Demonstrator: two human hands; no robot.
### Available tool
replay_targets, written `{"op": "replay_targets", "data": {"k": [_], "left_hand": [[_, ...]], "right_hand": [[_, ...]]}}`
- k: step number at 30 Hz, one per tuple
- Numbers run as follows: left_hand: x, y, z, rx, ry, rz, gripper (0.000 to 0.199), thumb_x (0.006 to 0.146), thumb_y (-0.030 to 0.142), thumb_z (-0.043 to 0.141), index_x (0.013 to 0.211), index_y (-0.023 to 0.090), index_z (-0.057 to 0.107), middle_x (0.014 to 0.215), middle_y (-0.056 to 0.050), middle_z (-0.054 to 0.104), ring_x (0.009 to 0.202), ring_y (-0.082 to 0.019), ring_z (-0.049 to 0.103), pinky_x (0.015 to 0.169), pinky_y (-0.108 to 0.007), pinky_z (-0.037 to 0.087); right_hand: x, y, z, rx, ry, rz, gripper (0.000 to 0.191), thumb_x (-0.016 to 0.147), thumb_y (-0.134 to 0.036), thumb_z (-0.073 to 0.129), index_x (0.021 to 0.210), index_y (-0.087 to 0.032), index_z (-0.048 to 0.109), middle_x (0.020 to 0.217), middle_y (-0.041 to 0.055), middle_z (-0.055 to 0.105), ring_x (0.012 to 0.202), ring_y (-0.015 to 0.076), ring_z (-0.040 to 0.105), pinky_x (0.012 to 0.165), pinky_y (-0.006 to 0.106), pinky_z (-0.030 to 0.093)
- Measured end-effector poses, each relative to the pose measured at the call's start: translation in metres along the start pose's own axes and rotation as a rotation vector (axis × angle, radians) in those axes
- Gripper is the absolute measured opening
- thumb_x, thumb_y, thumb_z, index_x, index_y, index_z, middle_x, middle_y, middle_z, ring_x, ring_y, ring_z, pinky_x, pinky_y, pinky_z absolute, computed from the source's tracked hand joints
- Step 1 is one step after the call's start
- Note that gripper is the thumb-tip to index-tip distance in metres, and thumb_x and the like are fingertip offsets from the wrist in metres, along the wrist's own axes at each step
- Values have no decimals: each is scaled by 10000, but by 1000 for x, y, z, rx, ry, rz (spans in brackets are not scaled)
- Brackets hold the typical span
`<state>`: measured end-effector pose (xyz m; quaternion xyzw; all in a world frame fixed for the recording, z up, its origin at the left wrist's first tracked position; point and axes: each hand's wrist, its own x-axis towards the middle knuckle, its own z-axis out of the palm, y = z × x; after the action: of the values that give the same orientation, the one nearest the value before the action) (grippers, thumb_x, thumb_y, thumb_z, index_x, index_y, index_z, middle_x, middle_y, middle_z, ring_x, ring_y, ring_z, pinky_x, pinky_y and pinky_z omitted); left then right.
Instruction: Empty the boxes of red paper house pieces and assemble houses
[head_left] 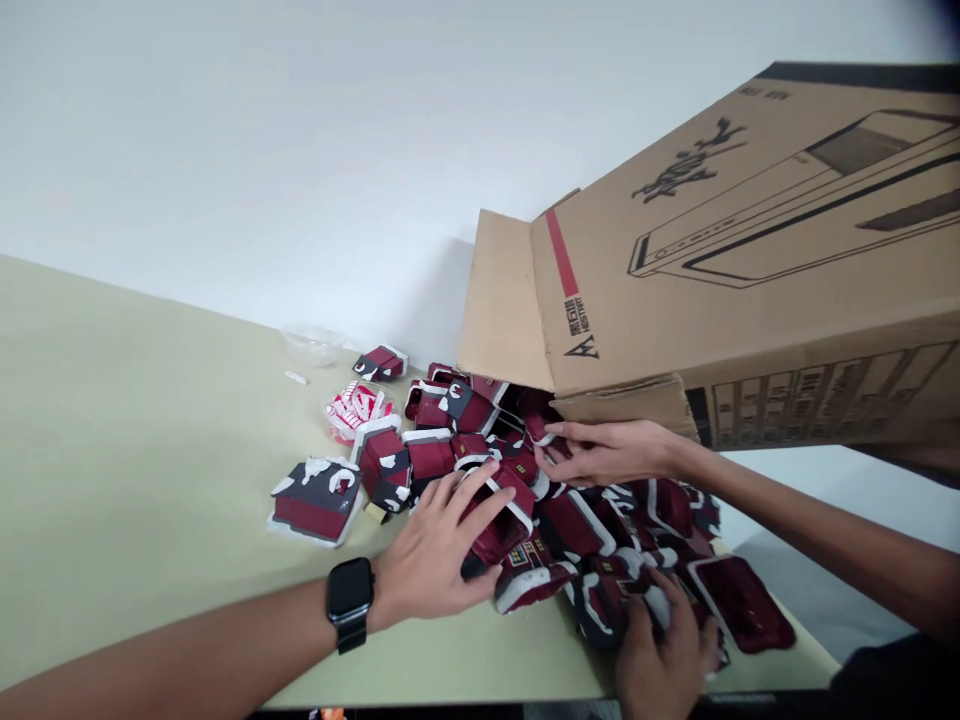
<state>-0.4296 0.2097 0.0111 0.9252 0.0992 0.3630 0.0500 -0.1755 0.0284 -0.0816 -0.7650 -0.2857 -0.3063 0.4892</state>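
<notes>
A heap of dark red house-shaped pieces (592, 530) with white edging spills across the table from the mouth of a tilted cardboard box (750, 240). My left hand (435, 545), with a black smartwatch (349, 600) on its wrist, lies spread on the heap's near side, fingers apart. My right hand (615, 450) comes in from the right, under the box's lower flap, its fingertips on pieces at the mouth. Another person's hand (660, 640) reaches up from the bottom edge into the heap.
Apart from the heap, a large house piece (315, 505) lies on the pale green table (150, 420). Farther back are a clear plastic bowl (311, 345), a red-and-white packet (356, 410) and a small white scrap (296, 378). A white wall rises behind.
</notes>
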Motion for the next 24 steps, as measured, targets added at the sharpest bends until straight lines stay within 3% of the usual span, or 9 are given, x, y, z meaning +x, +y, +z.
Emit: {"op": "replay_targets", "data": {"k": [7, 12, 17, 20, 24], "left_hand": [[-2, -3, 2, 5, -2, 12, 809, 850, 317, 677, 1574, 251, 321, 1655, -130, 267, 1400, -374, 355, 1100, -564, 438], [-2, -5, 2, 3, -2, 9, 800, 853, 317, 676, 1571, 258, 328, 1660, -124, 260, 1394, -371, 360, 1097, -558, 439], [-2, -5, 3, 2, -2, 6, 804, 861, 330, 672, 1579, 262, 318, 1662, -115, 255, 1390, -364, 360, 1105, -552, 434], [-3, -5, 2, 6, -2, 4, 804, 861, 329, 669, 1580, 265, 315, 1666, -107, 248, 1388, -361, 363, 1102, -547, 438], [-2, -5, 2, 9, -3, 4, 797, 864, 332, 665, 1579, 263, 320, 1673, -103, 239, 1387, -357, 367, 1107, -543, 437]], "right_hand": [[-1, -1, 1, 36, 3, -1, 419, 891, -524, 468, 1214, -302, 615, 1326, 82, 629, 1322, 443, 509, 1230, 718, 142], [-3, 2, 3, 26, 1, 27, 426, 892, -538, 471, 1223, -315, 619, 1372, 75, 619, 1361, 433, 475, 1232, 710, 148], [-4, 6, 7, 6, 24, -6, 484, 880, -539, 485, 1214, -229, 646, 1321, 115, 664, 1330, 398, 535, 1251, 639, 155], [-3, 5, 8, 3, 38, 8, 538, 874, -550, 481, 1206, -168, 663, 1307, 164, 670, 1318, 396, 535, 1235, 649, 164], [-3, 2, 6, 6, 41, 22, 531, 877, -555, 481, 1195, -177, 674, 1302, 175, 672, 1289, 385, 538, 1209, 675, 189]]}}
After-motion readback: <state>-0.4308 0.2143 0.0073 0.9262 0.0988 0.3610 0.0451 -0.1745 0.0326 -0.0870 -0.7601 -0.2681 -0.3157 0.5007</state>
